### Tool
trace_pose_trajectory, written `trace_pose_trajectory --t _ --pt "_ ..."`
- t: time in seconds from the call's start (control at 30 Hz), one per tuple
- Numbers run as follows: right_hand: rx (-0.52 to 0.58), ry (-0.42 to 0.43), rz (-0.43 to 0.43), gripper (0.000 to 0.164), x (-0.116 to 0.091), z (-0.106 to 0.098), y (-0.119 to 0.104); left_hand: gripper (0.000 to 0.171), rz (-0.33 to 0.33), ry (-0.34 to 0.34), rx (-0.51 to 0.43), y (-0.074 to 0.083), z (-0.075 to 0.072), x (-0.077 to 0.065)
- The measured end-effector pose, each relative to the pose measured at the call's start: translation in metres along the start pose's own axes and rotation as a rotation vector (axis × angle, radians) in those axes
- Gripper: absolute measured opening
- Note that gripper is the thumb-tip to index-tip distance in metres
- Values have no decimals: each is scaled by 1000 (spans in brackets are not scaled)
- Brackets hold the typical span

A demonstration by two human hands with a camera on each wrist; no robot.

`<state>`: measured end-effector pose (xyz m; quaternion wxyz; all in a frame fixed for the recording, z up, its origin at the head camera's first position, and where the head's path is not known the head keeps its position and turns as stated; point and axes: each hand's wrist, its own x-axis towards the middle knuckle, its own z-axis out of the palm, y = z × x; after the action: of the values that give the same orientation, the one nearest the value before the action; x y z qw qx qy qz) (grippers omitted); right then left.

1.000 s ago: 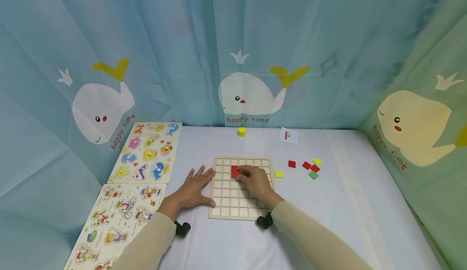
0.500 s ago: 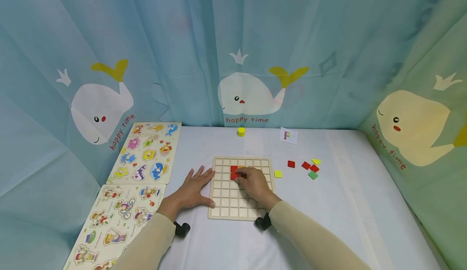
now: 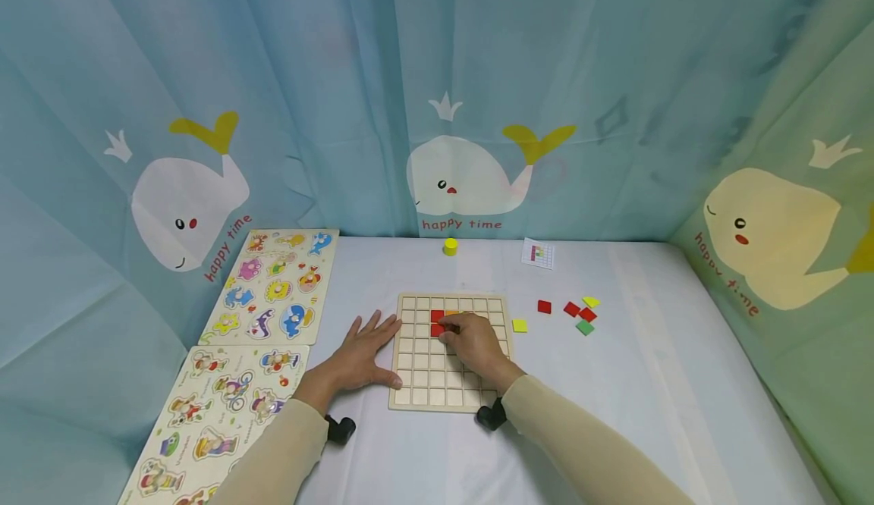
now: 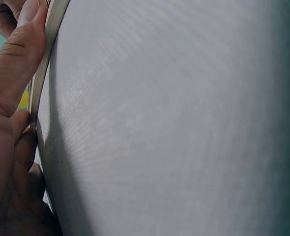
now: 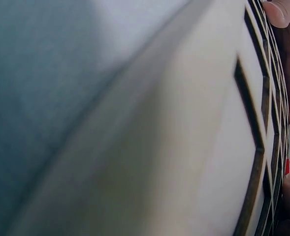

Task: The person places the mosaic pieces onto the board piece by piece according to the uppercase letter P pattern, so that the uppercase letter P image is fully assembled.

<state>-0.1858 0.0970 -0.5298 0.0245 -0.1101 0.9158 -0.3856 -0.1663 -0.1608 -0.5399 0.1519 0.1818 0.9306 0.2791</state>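
A square wooden grid board (image 3: 420, 377) lies on the table. Two red square tiles sit in it one above the other, the upper red tile (image 3: 437, 315) and the lower red tile (image 3: 435, 330). Part of an orange tile (image 3: 451, 312) shows right of the upper one. My right hand (image 3: 476, 344) is over the board, with curled thumb and fingertips at the right side of the lower tile; they partly hide it. My left hand (image 3: 360, 353) lies with spread fingers against the board's left edge, thumb (image 4: 17, 61) touching the rim in the left wrist view.
Loose tiles lie to the right: yellow (image 3: 520, 326), red (image 3: 544, 307), green (image 3: 584, 327) and several more. A yellow cylinder (image 3: 451, 247) and a pattern card (image 3: 538, 254) are at the back. Two picture puzzle boards (image 3: 269, 285) lie at the left.
My right hand has lowered slightly, bringing the red tile down into the cell below the upper red one. The orange tile has come into sight. My left hand stays in place.
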Motion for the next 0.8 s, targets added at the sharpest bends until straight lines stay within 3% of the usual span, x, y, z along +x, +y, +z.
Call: trace_pose_trajectory --t 0.3,0.8 --pt "2 -6 7 26 0 1 0 118 2 -2 -1 -1 0 0" --pt "117 27 37 24 -2 0 0 118 5 -3 -4 -2 0 1"
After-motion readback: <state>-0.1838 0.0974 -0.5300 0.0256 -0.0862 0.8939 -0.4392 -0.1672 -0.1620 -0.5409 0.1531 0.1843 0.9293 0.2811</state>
